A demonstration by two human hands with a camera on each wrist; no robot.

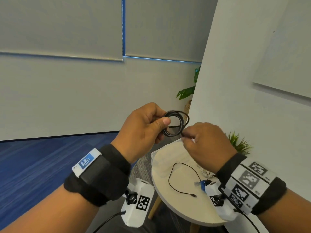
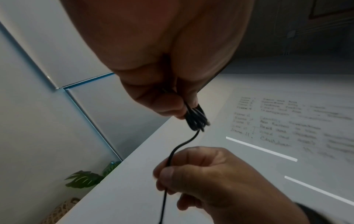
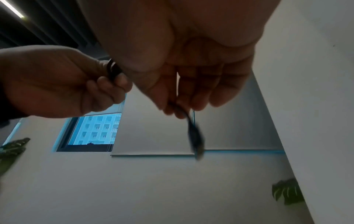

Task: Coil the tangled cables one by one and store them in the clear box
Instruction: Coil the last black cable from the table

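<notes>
A black cable coil hangs in the air above the table, wound in several loops. My left hand pinches its left side between thumb and fingers; the left wrist view shows the bundled coil under that grip. My right hand pinches the cable's loose end just below and right of the coil, and the plug sticks out past the fingers, blurred. A second black cable lies loose on the round table. The clear box sits on the table's far side, partly behind my right hand.
White cords and a small blue item lie on the table near my right wrist. A white wall rises close on the right. A green plant stands behind the table. Blue carpet spreads to the left.
</notes>
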